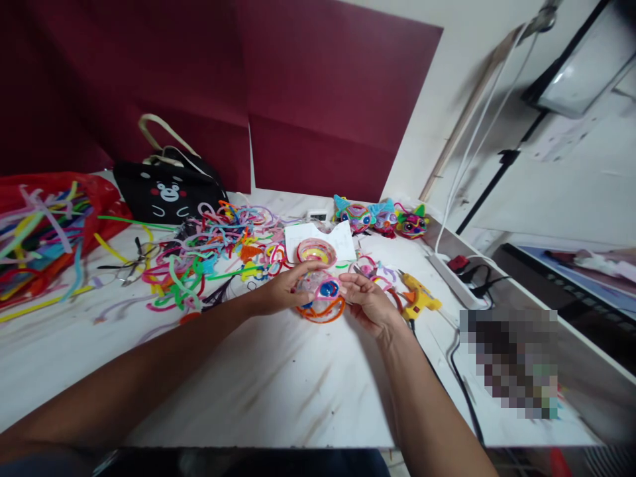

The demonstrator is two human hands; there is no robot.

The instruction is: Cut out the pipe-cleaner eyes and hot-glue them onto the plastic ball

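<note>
An ornament (320, 293) is held in both hands, its sides grasped by the left hand (282, 287) and right hand (370, 299), mid-counter (258, 397). Its blue eye (330, 289) could be dislodged by too firm a pinch; the glue gun (419, 299) could be knocked by the nearby right hand. No lettering is legible; a bear face (167, 192) is printed on the bag (144, 199).

Just left of the yellow glue gun (417, 301), the right hand (371, 301) held its fingers (358, 283) bent; farther left, the left hand (278, 290) curled, its bare forearm (163, 361) slanting inward.
</note>
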